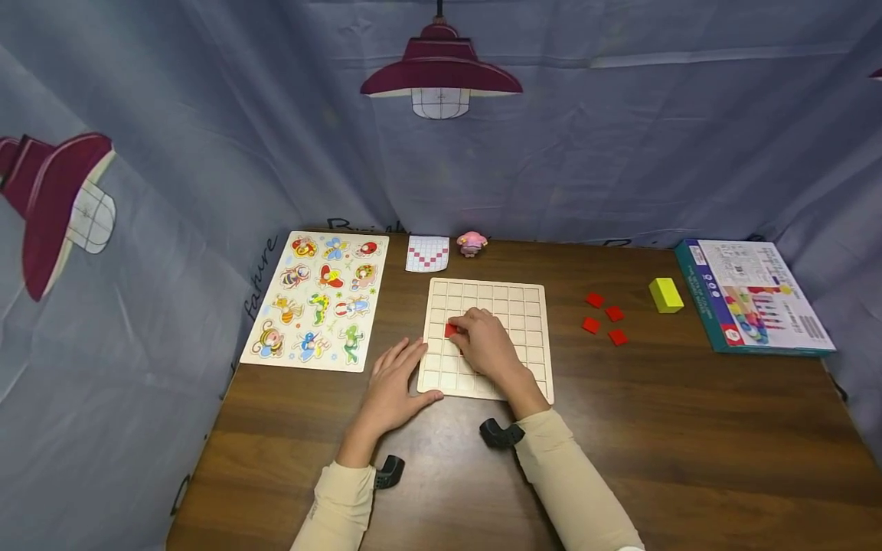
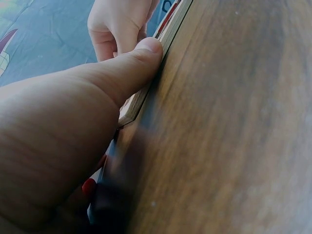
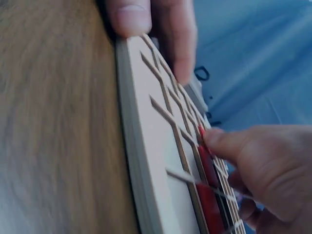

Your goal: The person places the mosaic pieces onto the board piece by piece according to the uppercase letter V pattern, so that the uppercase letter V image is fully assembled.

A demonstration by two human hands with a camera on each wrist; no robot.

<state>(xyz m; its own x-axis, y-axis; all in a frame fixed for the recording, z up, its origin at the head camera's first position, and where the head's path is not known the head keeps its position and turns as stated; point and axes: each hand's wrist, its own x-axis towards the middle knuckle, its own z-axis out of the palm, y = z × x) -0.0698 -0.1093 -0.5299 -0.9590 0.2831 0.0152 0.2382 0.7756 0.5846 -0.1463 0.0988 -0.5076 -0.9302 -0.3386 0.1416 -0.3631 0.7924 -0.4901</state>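
A light wooden grid board lies on the table in front of me. My right hand pinches a red square tile between thumb and fingers over the left part of the grid. In the right wrist view, further red tiles sit in the board's cells below that hand, partly hidden from the head view. My left hand rests at the board's near left corner, thumb against the front edge and straight fingers along the left side.
Several loose red tiles lie right of the board, near a yellow block and a flat box. Behind the board are a pattern card and a pink figurine. An insect puzzle board lies left.
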